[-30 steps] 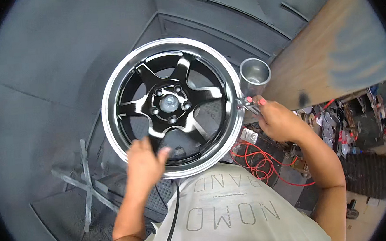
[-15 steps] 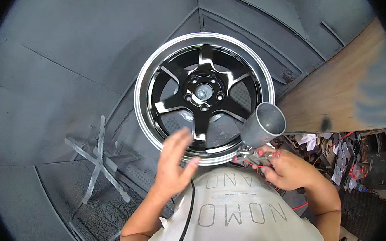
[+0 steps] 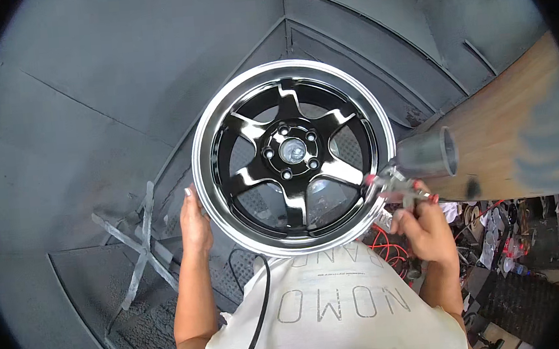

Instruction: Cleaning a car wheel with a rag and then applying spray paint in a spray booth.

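Observation:
A car wheel rim with glossy black spokes and a bright silver lip lies face up before me. At its left edge, my left hand presses against the outer side, fingers pointing up along it and partly hidden. My right hand is closed around a spray gun by the rim's lower right edge. The gun is metal with red parts, and is slightly blurred. Its grey cup is tilted over, its round end facing right. My fingers on the gun's handle are only partly visible.
Grey panels surround the rim at the back and left. A cross-shaped metal stand is at left. A brown curved board stands at right, above a cluttered floor. A red hose and a black cable lie close to me.
My left hand has moved left and down from over the rim's front to its left edge. The rim's spokes have turned. The spray gun has moved right and up, and its cup has swung rightward.

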A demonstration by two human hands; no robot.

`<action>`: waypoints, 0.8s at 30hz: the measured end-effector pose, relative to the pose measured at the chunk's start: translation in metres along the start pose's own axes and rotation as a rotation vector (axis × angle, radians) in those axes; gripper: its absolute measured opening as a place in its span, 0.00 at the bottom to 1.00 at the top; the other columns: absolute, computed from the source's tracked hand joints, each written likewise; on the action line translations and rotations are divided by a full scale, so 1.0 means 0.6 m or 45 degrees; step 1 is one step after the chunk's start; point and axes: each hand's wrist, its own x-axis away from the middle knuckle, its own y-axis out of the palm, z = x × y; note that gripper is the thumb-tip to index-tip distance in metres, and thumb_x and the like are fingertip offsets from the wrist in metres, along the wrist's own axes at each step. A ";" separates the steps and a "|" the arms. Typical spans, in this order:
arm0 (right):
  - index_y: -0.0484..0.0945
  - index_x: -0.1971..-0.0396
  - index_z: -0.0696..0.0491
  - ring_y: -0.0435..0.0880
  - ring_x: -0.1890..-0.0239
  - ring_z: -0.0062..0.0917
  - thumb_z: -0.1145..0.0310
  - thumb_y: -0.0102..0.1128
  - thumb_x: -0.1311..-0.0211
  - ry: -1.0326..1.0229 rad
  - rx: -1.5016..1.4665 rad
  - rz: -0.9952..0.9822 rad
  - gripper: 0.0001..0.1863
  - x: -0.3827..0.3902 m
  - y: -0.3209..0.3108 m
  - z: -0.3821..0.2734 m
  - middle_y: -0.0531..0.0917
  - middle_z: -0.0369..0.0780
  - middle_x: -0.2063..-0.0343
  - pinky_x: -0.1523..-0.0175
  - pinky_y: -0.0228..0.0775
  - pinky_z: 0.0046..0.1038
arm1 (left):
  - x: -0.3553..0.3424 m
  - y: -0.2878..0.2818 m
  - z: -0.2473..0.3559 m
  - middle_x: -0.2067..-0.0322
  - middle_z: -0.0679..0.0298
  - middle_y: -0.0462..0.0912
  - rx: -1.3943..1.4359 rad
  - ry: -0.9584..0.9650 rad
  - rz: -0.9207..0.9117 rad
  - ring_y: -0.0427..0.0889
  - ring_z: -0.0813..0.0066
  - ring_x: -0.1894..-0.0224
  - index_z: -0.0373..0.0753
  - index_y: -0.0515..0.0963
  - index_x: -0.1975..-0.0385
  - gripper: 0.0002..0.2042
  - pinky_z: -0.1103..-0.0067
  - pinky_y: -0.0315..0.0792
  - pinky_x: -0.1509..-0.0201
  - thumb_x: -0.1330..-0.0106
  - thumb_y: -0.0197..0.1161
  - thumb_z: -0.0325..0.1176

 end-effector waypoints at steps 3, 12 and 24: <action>0.79 0.49 0.63 0.79 0.71 0.17 0.76 0.50 0.30 0.127 -0.068 0.389 0.14 -0.018 -0.008 0.018 0.85 0.38 0.72 0.64 0.71 0.22 | -0.048 -0.014 0.026 0.39 0.52 0.78 -0.090 0.003 -0.098 0.78 0.65 0.38 0.28 0.65 0.30 0.33 0.69 0.72 0.34 0.17 0.40 0.54; 0.71 0.40 0.63 0.76 0.71 0.16 0.78 0.48 0.29 0.199 -0.142 0.583 0.19 0.017 -0.013 0.083 0.84 0.44 0.46 0.64 0.71 0.23 | -0.163 -0.024 -0.018 0.40 0.54 0.81 0.426 -0.226 -0.418 0.78 0.64 0.38 0.29 0.68 0.31 0.49 0.70 0.70 0.31 0.28 0.33 0.75; 0.70 0.42 0.62 0.78 0.70 0.17 0.78 0.48 0.31 0.347 -0.244 0.605 0.19 0.095 -0.027 0.152 0.83 0.41 0.46 0.65 0.71 0.22 | 0.011 0.052 -0.048 0.52 0.59 0.85 0.742 0.047 -0.076 0.82 0.66 0.49 0.35 0.73 0.35 0.47 0.72 0.75 0.39 0.31 0.41 0.77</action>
